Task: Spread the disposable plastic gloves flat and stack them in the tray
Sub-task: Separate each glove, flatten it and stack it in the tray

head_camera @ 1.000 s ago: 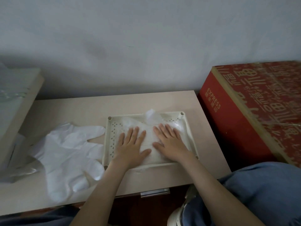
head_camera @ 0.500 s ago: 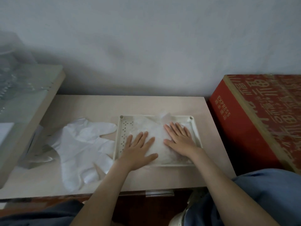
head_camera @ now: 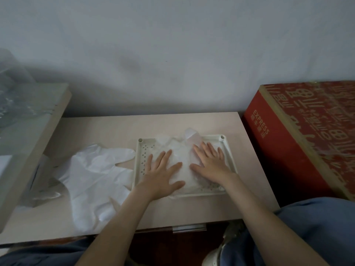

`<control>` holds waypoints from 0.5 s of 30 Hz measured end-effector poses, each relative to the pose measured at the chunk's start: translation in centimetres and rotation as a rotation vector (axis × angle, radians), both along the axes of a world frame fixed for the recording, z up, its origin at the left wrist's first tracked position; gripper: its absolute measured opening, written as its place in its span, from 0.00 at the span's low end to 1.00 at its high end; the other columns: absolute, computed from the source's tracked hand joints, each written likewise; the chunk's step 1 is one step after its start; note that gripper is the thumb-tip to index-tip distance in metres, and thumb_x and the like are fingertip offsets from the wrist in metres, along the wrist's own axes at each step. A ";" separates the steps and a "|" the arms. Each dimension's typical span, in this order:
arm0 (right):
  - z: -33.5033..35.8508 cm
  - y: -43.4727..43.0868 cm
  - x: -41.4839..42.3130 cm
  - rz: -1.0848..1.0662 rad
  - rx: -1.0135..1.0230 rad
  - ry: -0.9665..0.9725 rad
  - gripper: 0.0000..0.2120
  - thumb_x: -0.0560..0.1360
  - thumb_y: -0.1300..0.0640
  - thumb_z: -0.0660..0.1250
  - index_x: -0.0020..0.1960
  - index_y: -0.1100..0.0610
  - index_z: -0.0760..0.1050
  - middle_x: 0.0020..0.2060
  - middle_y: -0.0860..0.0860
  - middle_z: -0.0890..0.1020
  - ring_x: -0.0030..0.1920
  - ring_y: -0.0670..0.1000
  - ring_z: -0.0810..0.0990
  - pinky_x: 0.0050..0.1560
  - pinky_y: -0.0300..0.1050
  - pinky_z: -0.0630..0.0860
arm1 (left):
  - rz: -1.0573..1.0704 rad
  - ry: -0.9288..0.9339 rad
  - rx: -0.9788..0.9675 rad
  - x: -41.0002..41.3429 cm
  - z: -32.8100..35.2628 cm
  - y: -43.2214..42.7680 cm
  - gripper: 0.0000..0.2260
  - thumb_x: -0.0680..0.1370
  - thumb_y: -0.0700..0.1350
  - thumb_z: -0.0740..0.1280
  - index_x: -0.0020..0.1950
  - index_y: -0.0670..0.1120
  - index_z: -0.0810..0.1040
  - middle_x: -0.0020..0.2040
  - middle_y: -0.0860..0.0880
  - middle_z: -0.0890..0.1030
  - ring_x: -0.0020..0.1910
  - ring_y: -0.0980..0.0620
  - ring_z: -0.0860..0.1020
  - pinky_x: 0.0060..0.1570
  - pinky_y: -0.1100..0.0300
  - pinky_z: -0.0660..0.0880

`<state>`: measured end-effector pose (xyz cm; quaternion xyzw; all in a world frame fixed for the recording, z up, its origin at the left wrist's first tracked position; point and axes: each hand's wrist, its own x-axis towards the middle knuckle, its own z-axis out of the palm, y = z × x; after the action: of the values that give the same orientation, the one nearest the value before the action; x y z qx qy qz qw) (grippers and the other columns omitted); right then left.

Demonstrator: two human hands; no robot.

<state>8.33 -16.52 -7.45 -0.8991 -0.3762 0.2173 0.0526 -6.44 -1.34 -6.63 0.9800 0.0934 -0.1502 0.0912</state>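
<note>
Head view, the only one. I'm seeing the left grip (head_camera: 159,175) and the right grip (head_camera: 210,164) both released, fingers straight and spread. The palms are pressing down side by side on the gloves in the tray (head_camera: 182,156), and neither is grasping anything. The tray (head_camera: 230,156) is sitting on the bench (head_camera: 96,129). The red box (head_camera: 288,150) is standing right of the tray, off the bench.

I'm judging the task as partway through. At least one glove is lying flattened in the tray under the palms. I'm not able to tell how many layers there are, since the film is too translucent. One glove tip (head_camera: 192,134) is sticking up over the tray's far rim. A bit of film is hanging over the near rim by the left wrist, so the smoothing is looking unfinished.

A pile of loose gloves (head_camera: 96,179) is waiting on the bench just left of the tray, with one finger reaching up to the tray's left wall. They're lying roughly spread and overlapping, and are not yet in the tray. Further left of the tray some clear crumpled film (head_camera: 44,191) is lying. I'm not able to tell whether it is a glove or a wrapper.
</note>
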 end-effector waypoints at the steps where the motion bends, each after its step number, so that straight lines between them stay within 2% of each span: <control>1: 0.2 0.0 -0.4 -0.003 0.043 -0.031 0.32 0.79 0.40 0.53 0.78 0.47 0.45 0.78 0.49 0.44 0.77 0.49 0.39 0.74 0.53 0.35 | -0.016 -0.043 0.006 -0.2 0.4 -0.1 0.34 0.72 0.71 0.43 0.76 0.60 0.52 0.78 0.48 0.37 0.76 0.47 0.36 0.72 0.42 0.34; 2: 0.7 -0.2 -0.8 -0.004 0.103 -0.067 0.31 0.79 0.41 0.55 0.78 0.49 0.50 0.78 0.49 0.50 0.77 0.48 0.45 0.74 0.51 0.38 | -0.034 -0.089 0.005 -0.6 0.7 -0.3 0.34 0.72 0.71 0.43 0.75 0.60 0.56 0.78 0.48 0.41 0.77 0.46 0.41 0.73 0.42 0.36; 4: 1.9 -0.7 -1.4 0.036 0.225 -0.108 0.27 0.77 0.43 0.60 0.74 0.50 0.61 0.73 0.46 0.62 0.74 0.48 0.56 0.71 0.47 0.47 | -0.124 -0.216 0.044 -1.6 0.9 -0.5 0.30 0.72 0.69 0.51 0.69 0.56 0.68 0.76 0.44 0.58 0.73 0.42 0.60 0.72 0.42 0.52; 5: 2.5 -1.0 -1.7 0.082 0.249 -0.076 0.27 0.76 0.43 0.62 0.72 0.49 0.63 0.71 0.45 0.64 0.73 0.48 0.58 0.70 0.45 0.49 | -0.180 -0.230 0.066 -2.3 0.8 -0.6 0.28 0.72 0.68 0.55 0.65 0.55 0.73 0.72 0.45 0.67 0.68 0.43 0.69 0.68 0.43 0.62; 6: 3.0 -1.4 -2.1 0.148 0.228 -0.019 0.29 0.75 0.42 0.64 0.73 0.49 0.61 0.72 0.45 0.63 0.73 0.48 0.57 0.70 0.45 0.49 | -0.227 -0.220 0.080 -2.7 0.7 -0.5 0.28 0.71 0.68 0.57 0.63 0.54 0.74 0.68 0.46 0.71 0.63 0.44 0.74 0.63 0.44 0.68; 8: 3.2 -2.1 -3.2 0.304 0.098 0.046 0.38 0.73 0.38 0.66 0.76 0.47 0.54 0.76 0.46 0.55 0.76 0.48 0.49 0.72 0.46 0.44 | -0.250 -0.168 0.068 -3.6 0.3 0.0 0.31 0.69 0.68 0.58 0.65 0.52 0.74 0.68 0.47 0.73 0.63 0.46 0.75 0.62 0.47 0.70; 10: 2.6 -2.4 -4.2 0.402 -0.011 0.027 0.42 0.72 0.37 0.66 0.77 0.46 0.48 0.78 0.47 0.47 0.77 0.48 0.43 0.74 0.48 0.40 | -0.253 -0.160 0.073 -3.7 0.2 0.2 0.31 0.70 0.64 0.63 0.68 0.50 0.72 0.69 0.45 0.72 0.65 0.46 0.74 0.63 0.48 0.70; 12: 2.0 -2.6 -4.4 0.425 -0.042 -0.012 0.41 0.74 0.41 0.66 0.78 0.47 0.46 0.78 0.48 0.46 0.77 0.48 0.42 0.74 0.49 0.40 | -0.282 -0.148 0.090 -3.4 0.3 0.1 0.30 0.72 0.57 0.69 0.71 0.49 0.69 0.72 0.44 0.68 0.69 0.46 0.70 0.67 0.50 0.66; 15: 2.0 -2.9 -4.1 0.404 -0.028 -0.027 0.35 0.77 0.54 0.63 0.78 0.49 0.48 0.78 0.50 0.49 0.77 0.49 0.46 0.74 0.45 0.44 | -0.265 -0.108 0.059 -3.0 0.3 0.2 0.26 0.79 0.51 0.61 0.77 0.50 0.59 0.78 0.46 0.55 0.76 0.48 0.57 0.74 0.53 0.52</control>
<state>4.22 -19.44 -5.50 -0.8089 -0.5465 0.2165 -0.0099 -9.42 -1.12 -6.36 0.9926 -0.0377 -0.1053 0.0466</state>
